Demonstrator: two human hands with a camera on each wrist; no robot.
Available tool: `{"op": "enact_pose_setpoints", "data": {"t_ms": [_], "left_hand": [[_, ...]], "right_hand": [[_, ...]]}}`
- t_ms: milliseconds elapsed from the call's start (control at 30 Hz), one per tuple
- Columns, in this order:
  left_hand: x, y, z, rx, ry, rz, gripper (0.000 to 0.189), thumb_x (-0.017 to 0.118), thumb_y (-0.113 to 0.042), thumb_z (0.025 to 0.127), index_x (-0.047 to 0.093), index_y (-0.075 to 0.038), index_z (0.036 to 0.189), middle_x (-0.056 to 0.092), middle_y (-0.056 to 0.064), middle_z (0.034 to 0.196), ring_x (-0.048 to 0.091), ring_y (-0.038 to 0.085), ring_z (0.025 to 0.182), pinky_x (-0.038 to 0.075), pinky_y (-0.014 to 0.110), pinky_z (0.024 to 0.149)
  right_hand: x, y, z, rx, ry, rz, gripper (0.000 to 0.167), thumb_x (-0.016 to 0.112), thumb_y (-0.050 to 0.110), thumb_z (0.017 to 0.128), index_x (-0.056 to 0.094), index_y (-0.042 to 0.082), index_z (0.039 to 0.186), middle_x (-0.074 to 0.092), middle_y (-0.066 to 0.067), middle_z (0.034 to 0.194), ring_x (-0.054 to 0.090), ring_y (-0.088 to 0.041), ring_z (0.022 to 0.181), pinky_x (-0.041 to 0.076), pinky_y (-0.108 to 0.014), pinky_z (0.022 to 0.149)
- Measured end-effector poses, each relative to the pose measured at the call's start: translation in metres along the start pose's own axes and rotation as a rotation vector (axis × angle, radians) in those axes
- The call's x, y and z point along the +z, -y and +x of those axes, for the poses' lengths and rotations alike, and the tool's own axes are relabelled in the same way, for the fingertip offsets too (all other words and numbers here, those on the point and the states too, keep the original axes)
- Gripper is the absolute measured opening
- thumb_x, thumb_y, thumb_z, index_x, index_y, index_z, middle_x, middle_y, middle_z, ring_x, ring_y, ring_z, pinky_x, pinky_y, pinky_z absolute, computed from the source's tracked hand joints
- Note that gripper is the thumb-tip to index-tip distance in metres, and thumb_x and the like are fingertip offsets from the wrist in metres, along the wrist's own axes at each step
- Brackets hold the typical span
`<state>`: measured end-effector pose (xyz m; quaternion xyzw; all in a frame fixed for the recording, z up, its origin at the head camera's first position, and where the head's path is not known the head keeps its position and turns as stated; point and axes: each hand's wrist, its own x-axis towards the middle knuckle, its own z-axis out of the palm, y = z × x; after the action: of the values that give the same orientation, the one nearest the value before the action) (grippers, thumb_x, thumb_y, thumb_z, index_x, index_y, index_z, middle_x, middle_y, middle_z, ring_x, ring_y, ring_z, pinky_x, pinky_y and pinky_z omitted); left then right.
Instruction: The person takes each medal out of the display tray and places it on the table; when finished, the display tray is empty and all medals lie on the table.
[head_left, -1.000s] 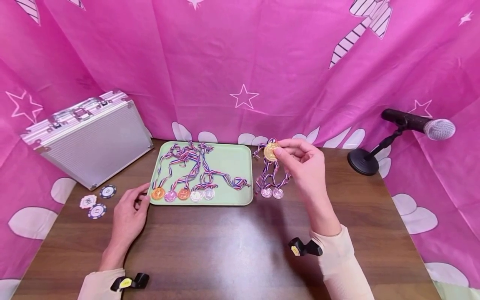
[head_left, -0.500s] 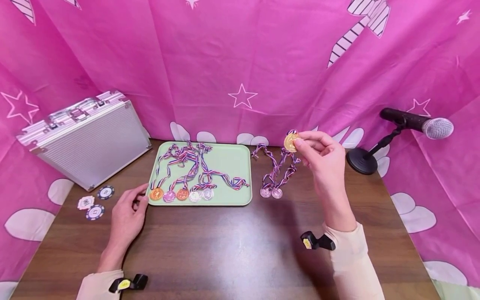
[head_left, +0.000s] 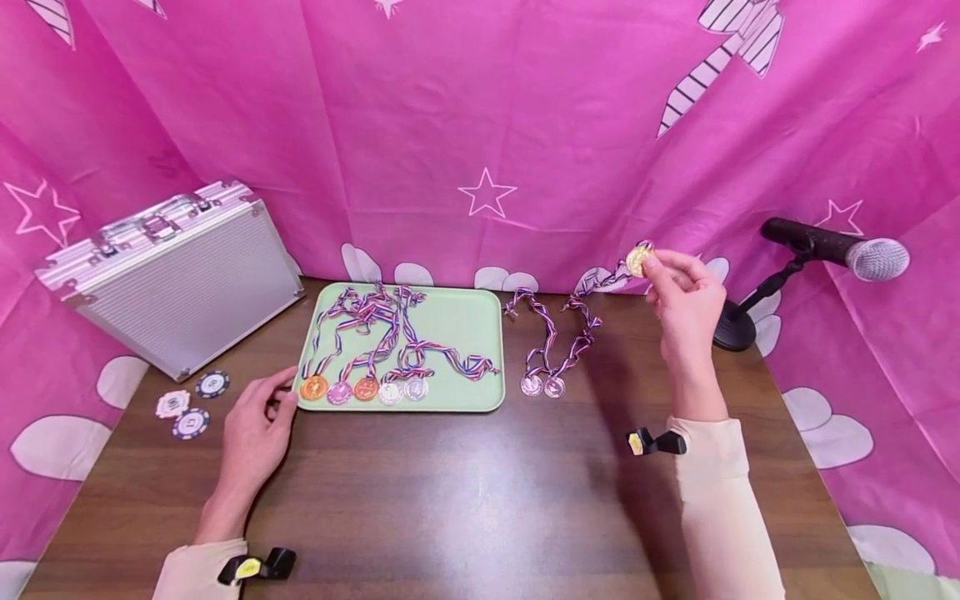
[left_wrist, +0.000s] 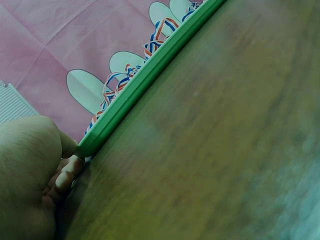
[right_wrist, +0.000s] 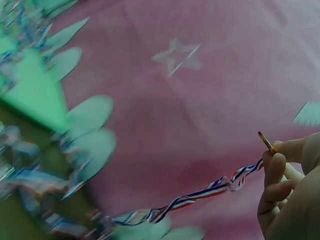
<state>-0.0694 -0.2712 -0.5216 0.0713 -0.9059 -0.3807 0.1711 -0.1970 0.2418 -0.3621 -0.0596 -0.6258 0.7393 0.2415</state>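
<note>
My right hand (head_left: 690, 312) pinches a gold medal (head_left: 639, 260) between thumb and fingertips, raised above the table's back right. Its striped ribbon (right_wrist: 200, 194) stretches down to the left towards the ribbons on the table. Two silvery medals (head_left: 543, 386) lie there, right of the tray, with their striped ribbons spread behind them. My left hand (head_left: 258, 425) holds the front left corner of the light green tray (head_left: 457, 312), thumb and fingers at its rim. In the tray an orange-bronze medal (head_left: 314, 387), a pinkish one, another bronze one and two silver medals (head_left: 403, 390) line the front edge, ribbons behind.
A silver case (head_left: 187, 283) stands at the back left, with three poker chips (head_left: 191, 423) before it. At the right, a microphone (head_left: 832, 246) on a black stand is close to my right hand. A pink curtain (head_left: 480, 125) hangs behind the wooden table (head_left: 450, 500).
My right hand has moved right and upward with the gold medal, and its ribbon has pulled out from the other ribbons to trail behind. My left hand has stayed at the tray corner.
</note>
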Motion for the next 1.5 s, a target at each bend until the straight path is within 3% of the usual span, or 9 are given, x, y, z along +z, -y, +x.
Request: {"op": "enact_pose_setpoints", "data": {"t_ms": [200, 300, 367, 600, 800, 1000, 1267, 1500], "left_hand": [[0.001, 0.000, 0.001, 0.001, -0.001, 0.000, 0.037, 0.066, -0.007, 0.108, 0.071, -0.004, 0.145, 0.068, 0.016, 0.120, 0.050, 0.004, 0.089, 0.037, 0.017, 0.076], [0.001, 0.000, 0.001, 0.007, -0.008, -0.007, 0.037, 0.067, -0.005, 0.107, 0.072, -0.004, 0.144, 0.068, 0.016, 0.118, 0.049, 0.002, 0.088, 0.037, 0.016, 0.075], [0.001, 0.000, 0.001, 0.014, -0.017, -0.015, 0.037, 0.067, -0.004, 0.107, 0.072, -0.003, 0.144, 0.069, 0.016, 0.117, 0.049, 0.001, 0.086, 0.037, 0.015, 0.075], [0.001, 0.000, 0.000, 0.020, -0.025, -0.023, 0.037, 0.067, -0.003, 0.106, 0.073, -0.004, 0.143, 0.069, 0.015, 0.115, 0.050, -0.001, 0.085, 0.037, 0.014, 0.074], [0.001, 0.002, 0.000, 0.019, -0.025, -0.028, 0.037, 0.067, -0.003, 0.106, 0.073, -0.004, 0.142, 0.069, 0.015, 0.116, 0.050, 0.000, 0.086, 0.038, 0.013, 0.074], [0.002, 0.002, -0.001, 0.017, -0.023, -0.024, 0.037, 0.067, -0.004, 0.106, 0.074, -0.004, 0.142, 0.069, 0.015, 0.115, 0.050, 0.001, 0.086, 0.038, 0.014, 0.074], [0.003, 0.002, 0.000, 0.021, -0.027, -0.022, 0.036, 0.067, -0.005, 0.107, 0.074, -0.005, 0.142, 0.070, 0.015, 0.117, 0.050, 0.001, 0.086, 0.037, 0.014, 0.074], [0.001, 0.002, 0.000, 0.025, -0.025, -0.020, 0.037, 0.067, -0.004, 0.107, 0.073, -0.004, 0.143, 0.069, 0.015, 0.117, 0.050, 0.000, 0.087, 0.037, 0.014, 0.075]], "right_hand": [[-0.031, -0.055, -0.015, 0.175, -0.036, -0.105, 0.016, 0.081, -0.004, 0.096, 0.082, 0.011, 0.092, 0.077, 0.008, 0.073, 0.055, -0.004, 0.049, 0.047, -0.017, 0.050], [-0.043, -0.075, -0.029, 0.234, -0.018, -0.160, 0.010, 0.082, -0.002, 0.096, 0.082, 0.008, 0.095, 0.076, 0.009, 0.072, 0.056, -0.004, 0.050, 0.048, -0.018, 0.051], [-0.048, -0.084, -0.040, 0.248, 0.013, -0.210, 0.005, 0.083, 0.000, 0.096, 0.081, 0.003, 0.101, 0.076, 0.010, 0.072, 0.055, -0.005, 0.050, 0.047, -0.019, 0.050], [-0.055, -0.100, -0.074, 0.248, 0.187, -0.408, 0.026, 0.086, 0.005, 0.097, 0.076, -0.012, 0.113, 0.075, 0.006, 0.073, 0.057, -0.008, 0.052, 0.047, -0.022, 0.051], [-0.060, -0.113, -0.087, 0.170, 0.295, -0.606, 0.018, 0.087, 0.007, 0.096, 0.081, -0.005, 0.107, 0.079, -0.012, 0.082, 0.062, -0.007, 0.056, 0.052, -0.019, 0.055], [-0.064, -0.122, -0.093, 0.012, 0.334, -0.768, 0.012, 0.090, 0.010, 0.092, 0.084, 0.003, 0.099, 0.078, -0.008, 0.078, 0.061, -0.003, 0.061, 0.046, -0.019, 0.060], [-0.074, -0.150, -0.090, -0.256, 0.310, -0.776, 0.016, 0.094, 0.025, 0.087, 0.085, 0.012, 0.092, 0.072, 0.001, 0.075, 0.059, -0.014, 0.063, 0.040, -0.029, 0.060], [-0.071, -0.159, -0.087, -0.234, 0.273, -0.903, 0.017, 0.097, 0.028, 0.086, 0.086, 0.018, 0.094, 0.069, 0.006, 0.074, 0.059, -0.012, 0.066, 0.039, -0.030, 0.063]]}}
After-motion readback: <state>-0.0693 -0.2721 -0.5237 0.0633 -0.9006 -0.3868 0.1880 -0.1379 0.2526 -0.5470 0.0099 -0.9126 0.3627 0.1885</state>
